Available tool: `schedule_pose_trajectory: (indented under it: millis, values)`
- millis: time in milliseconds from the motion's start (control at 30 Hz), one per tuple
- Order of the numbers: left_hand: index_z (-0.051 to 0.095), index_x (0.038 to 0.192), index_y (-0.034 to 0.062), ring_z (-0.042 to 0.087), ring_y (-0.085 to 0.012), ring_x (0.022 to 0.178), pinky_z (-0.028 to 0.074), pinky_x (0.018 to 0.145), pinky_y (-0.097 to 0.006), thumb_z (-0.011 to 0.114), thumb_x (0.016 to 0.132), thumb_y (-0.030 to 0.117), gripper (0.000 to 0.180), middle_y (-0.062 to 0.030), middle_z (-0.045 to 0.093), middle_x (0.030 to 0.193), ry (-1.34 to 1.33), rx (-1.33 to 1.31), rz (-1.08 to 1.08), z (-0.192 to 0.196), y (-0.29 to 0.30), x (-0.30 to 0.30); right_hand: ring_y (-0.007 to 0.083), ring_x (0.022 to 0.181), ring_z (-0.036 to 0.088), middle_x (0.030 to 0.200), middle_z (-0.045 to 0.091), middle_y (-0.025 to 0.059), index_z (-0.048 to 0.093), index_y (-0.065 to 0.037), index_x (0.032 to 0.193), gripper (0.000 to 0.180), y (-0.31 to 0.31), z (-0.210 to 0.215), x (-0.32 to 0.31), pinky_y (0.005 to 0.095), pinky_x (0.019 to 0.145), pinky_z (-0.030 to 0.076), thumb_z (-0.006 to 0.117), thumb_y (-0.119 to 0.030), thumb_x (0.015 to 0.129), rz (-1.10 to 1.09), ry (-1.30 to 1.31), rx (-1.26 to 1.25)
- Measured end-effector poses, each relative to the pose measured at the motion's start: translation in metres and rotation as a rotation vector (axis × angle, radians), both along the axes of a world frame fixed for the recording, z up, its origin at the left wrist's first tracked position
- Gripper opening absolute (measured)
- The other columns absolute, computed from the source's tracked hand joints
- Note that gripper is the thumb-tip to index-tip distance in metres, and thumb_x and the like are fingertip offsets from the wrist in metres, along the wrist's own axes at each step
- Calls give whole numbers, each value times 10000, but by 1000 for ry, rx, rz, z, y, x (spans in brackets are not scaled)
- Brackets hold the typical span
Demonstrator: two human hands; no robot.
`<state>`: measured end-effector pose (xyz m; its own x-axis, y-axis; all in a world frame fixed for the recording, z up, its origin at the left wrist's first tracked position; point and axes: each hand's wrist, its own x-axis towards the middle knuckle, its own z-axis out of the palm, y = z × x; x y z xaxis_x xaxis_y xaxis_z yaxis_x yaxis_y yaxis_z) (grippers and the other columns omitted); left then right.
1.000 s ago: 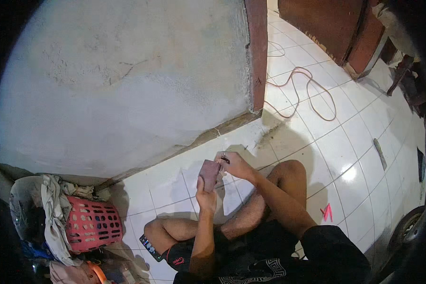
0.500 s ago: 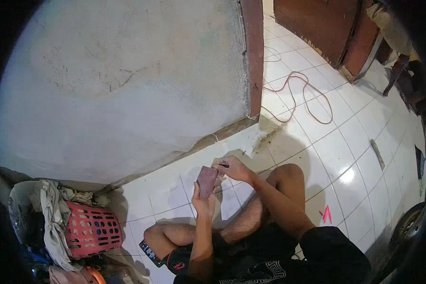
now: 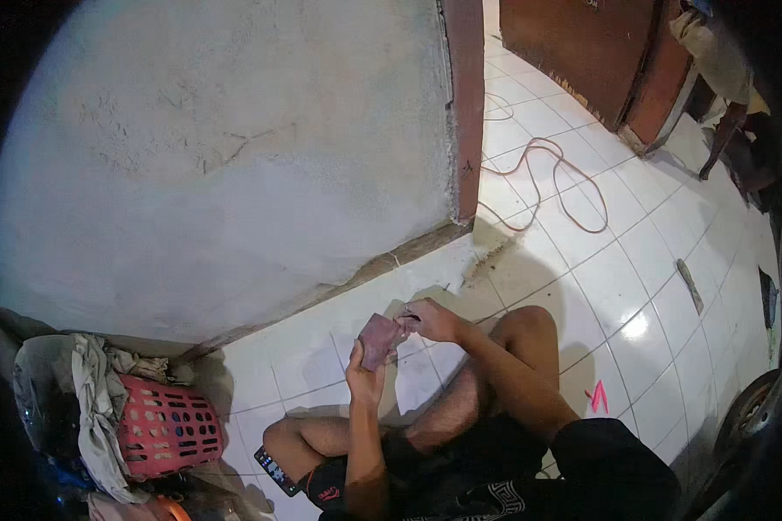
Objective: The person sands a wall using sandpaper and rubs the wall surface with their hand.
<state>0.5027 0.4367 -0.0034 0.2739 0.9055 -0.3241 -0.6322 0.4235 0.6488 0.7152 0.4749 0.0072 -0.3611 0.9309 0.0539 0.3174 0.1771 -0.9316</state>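
My left hand [image 3: 365,379] is wrapped around a flat, purplish-brown rectangular piece [image 3: 375,340], thumb along its left side. Whether it is a wallet, a block or a folded pouch I cannot tell. At its upper right edge, my right hand [image 3: 433,319] has its fingers pinched together, and a small dark bit [image 3: 413,318] shows among them, too small to name. Both hands are held over my crossed legs, close together.
A pink-red plastic basket [image 3: 169,425] with cloths stands at the left. A phone [image 3: 275,469] lies by my left knee. A plastered wall [image 3: 226,174] rises ahead. An orange cord [image 3: 573,208] loops over the tiles, and a pink-red item [image 3: 598,397] lies to the right.
The purplish-brown piece has shifted slightly down and its face is turned a little differently. My right hand has dropped slightly, with its fingers still at the piece's edge.
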Motion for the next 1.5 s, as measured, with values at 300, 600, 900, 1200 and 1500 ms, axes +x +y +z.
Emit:
schedule_pose_trajectory:
  millis: [300,600,900,1200,1500]
  values:
    - [475,1353,-18,520,-287,1238,414,1021,-425,496,990,397,552,-145,562,1325,12,-54,77,1,1,0,375,900,656,963,674,211,637,17,1047,199,-2,-2,-5,440,774,509,579,-112,908,-47,-111,51]
    - [480,1326,-27,546,-302,1213,440,1013,-449,490,1000,362,508,-149,569,1312,-147,-72,81,4,-4,3,372,888,664,955,676,218,650,7,1051,204,-5,3,-10,439,770,512,581,-125,912,-37,-91,148]
    - [492,1331,4,533,-283,1218,420,1012,-458,482,1003,373,494,-126,577,1307,-97,-4,62,1,-5,11,394,866,660,907,666,249,623,22,967,185,3,-10,-16,448,726,516,560,-139,903,-136,-137,-9]
    - [507,1344,49,540,-275,1198,434,976,-462,456,1010,388,479,-108,582,1319,-25,-12,88,-5,-1,15,463,870,598,923,622,257,570,5,1007,142,1,-27,-16,505,745,480,504,-46,893,-316,-182,278]
    - [494,1341,-37,534,-251,1195,413,970,-379,518,998,362,527,-139,551,1324,466,350,485,64,34,1,431,755,624,767,631,248,625,21,786,343,0,-13,-12,502,711,483,578,-307,873,-300,-250,56]
